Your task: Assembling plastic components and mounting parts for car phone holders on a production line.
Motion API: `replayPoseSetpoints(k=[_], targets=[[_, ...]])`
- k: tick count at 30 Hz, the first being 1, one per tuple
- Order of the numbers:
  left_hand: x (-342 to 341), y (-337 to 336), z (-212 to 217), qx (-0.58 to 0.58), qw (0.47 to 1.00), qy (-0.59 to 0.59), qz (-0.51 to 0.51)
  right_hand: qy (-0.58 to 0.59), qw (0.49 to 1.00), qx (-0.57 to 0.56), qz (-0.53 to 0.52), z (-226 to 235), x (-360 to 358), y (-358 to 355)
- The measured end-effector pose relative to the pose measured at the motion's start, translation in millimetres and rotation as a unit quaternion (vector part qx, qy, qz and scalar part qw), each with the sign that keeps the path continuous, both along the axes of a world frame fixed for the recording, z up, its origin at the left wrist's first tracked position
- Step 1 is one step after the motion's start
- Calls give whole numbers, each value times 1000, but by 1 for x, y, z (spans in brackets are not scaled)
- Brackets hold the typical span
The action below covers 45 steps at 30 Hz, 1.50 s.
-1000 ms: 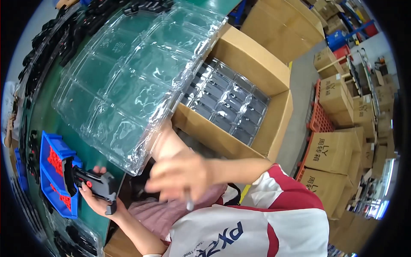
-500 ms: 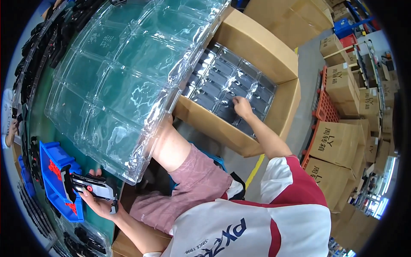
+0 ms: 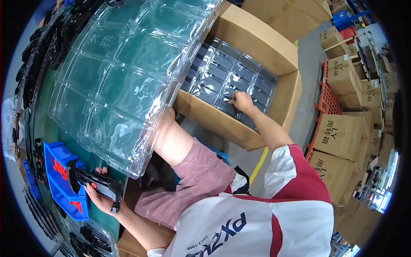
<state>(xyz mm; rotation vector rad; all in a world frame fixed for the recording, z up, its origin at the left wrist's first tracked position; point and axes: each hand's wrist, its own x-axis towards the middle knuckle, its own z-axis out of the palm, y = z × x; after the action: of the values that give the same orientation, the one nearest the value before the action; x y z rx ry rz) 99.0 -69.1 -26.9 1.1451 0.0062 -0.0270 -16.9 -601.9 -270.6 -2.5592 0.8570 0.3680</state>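
Note:
My left hand [image 3: 102, 203] is closed around a black plastic part [image 3: 100, 183] with upright ends and a small red round spot, held over the table's left side next to the blue bins [image 3: 69, 195]. Small red pieces [image 3: 60, 170] lie in those bins. Inside an open carton [image 3: 199, 106], my right hand [image 3: 242, 102] reaches down with its fingers pinched at a clear tray [image 3: 227, 89] with compartments. Dark flat pieces show in the compartments. What the right fingertips grip is hidden.
A large clear compartment tray [image 3: 115, 92] spreads over the green table, its edge overhanging near the carton. Black plastic parts [image 3: 38, 55] line the far left. Stacked cartons [image 3: 338, 135] and a red crate [image 3: 322, 96] stand to the right. Another person [image 3: 9, 128] is at the left rim.
The black part in my left hand has tilted, so its pale flat face no longer shows. My right hand stays in the carton with its fingers turned slightly. The whole view has shifted a little.

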Motion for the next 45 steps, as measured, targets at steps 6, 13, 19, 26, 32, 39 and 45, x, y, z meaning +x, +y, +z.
replayPoseSetpoints(k=[6,13,19,26,32,39,45], targets=[[-6,-6,5,-17,999,6,48,0,1000,-1,24,73,10,-14],[-7,-9,3,-58,998,-11,23,-36,982,185,15,0,-45,27],[-14,-6,10,-57,998,-27,-1,102,981,151,65,-38,-45,15],[-15,-20,19,-69,997,-16,35,183,934,278,-127,21,-25,24],[-16,-18,25,-103,994,-13,26,-3,996,94,7,175,-17,70],[-17,-10,21,-119,993,-7,-5,-71,988,-129,-38,340,-19,94],[-16,-13,18,-141,990,-13,-14,-71,958,-271,68,437,-46,112]])
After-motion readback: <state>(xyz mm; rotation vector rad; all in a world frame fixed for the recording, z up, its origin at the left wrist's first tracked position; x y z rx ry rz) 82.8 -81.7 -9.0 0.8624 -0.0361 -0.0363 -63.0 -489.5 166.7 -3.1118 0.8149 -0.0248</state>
